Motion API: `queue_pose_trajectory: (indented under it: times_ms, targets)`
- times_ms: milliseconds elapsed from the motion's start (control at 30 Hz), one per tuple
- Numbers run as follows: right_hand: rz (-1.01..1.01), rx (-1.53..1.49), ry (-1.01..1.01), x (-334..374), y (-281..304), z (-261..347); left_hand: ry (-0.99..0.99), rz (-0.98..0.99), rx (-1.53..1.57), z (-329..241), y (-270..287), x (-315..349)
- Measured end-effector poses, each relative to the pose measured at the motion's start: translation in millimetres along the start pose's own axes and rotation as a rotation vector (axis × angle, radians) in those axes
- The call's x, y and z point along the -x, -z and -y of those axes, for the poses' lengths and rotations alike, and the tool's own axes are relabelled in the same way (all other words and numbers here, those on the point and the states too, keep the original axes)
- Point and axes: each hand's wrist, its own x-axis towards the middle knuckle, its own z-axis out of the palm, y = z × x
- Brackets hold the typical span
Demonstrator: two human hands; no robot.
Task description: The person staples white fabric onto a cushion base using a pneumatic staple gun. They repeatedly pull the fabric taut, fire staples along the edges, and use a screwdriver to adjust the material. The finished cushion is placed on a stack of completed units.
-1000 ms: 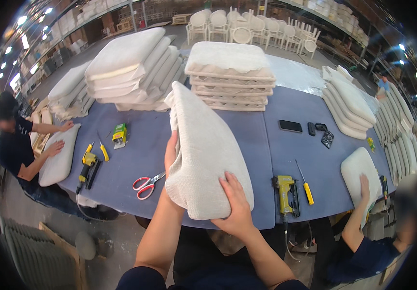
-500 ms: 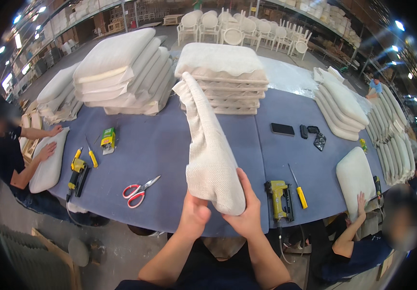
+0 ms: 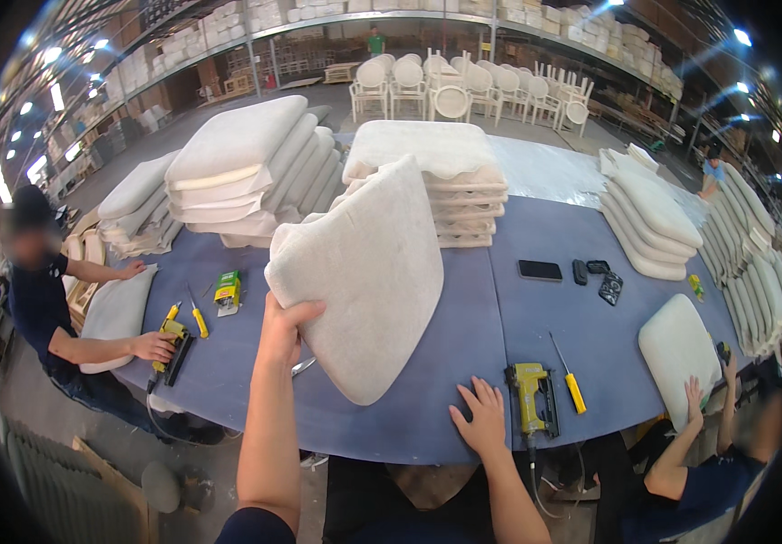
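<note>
Lying at the left end: a smooth, pale, rounded cushion (image 3: 117, 313) under one co-worker's hand (image 3: 133, 270), the other hand (image 3: 155, 346) on a yellow-and-black staple gun (image 3: 173, 355).
Slim tool: a yellow plastic-handled screwdriver (image 3: 199, 320) with a thin metal shaft.
Box: green and yellow card (image 3: 228, 290), small and block-shaped.
Left stack: thick off-white fabric cushions (image 3: 237, 145), round-cornered, leaning in layers.
Left hand (image 3: 289, 331): thumb across the near face, fingers clamped on the lower left edge of the held cushion.
Held cushion (image 3: 368, 281): tilted up above the desk (image 3: 468, 340), its cloth off-white and finely textured, bluntly pointed at the bottom.
Central stack: flat cushions (image 3: 463, 190) with wavy, loose fabric edges, partly behind the held one.
Right hand (image 3: 481, 419): holding nothing, fingers spread over the blue-grey desk near its front edge.
Nail gun: olive-yellow body (image 3: 529, 388), black magazine, just beside the right hand.
Phone: a flat black rectangle (image 3: 539, 270).
Right end: a plump, rounded pale cushion (image 3: 676, 349) under a co-worker's touch.
</note>
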Motion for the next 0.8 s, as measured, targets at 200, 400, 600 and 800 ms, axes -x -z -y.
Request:
queue_pose_trajectory:
  times_ms: [200, 400, 600, 800]
  targets:
    - [-0.070, -0.040, -0.013, -2.7, -5.9, -0.6, -0.037, 0.068, 0.003, 32.3, 55.6, 10.1]
    - [-0.105, -0.065, -0.033, -1.4, -0.4, -4.9, -0.055, 0.282, -0.158, 15.3, 10.0, 20.2]
    - [-0.129, -0.116, -0.035, -0.4, -1.4, -9.3, -0.161, 0.320, -0.160, 26.9, 1.3, -9.3]
    - [-0.151, -0.150, -0.042, 0.6, -4.0, -10.2, -0.204, 0.171, 0.018, 64.7, 58.0, -6.2]
